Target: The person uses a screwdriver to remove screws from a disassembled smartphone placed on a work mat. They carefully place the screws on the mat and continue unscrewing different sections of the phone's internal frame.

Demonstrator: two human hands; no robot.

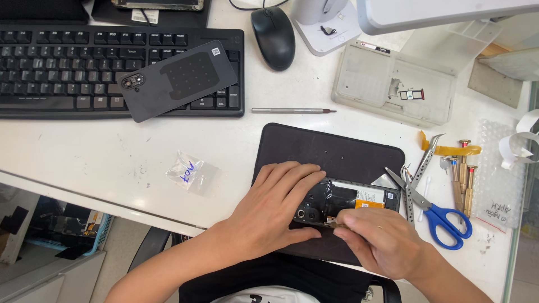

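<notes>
An opened smartphone [351,197] with its back removed lies on a dark work mat [331,148] near the table's front edge. My left hand [272,210] rests flat on the phone's left end and holds it down. My right hand [382,241] pinches a thin tool whose tip touches the phone's inside near the camera; most of the tool is hidden by my fingers. The phone's dark back cover [179,78] lies apart on the keyboard [67,62].
Blue-handled scissors [441,216], tweezers [426,160] and small screwdrivers [463,168] lie right of the mat. A thin metal driver [292,110], a black mouse [273,36], a pale plastic tray [393,84] and a small plastic bag [188,171] also sit on the white table.
</notes>
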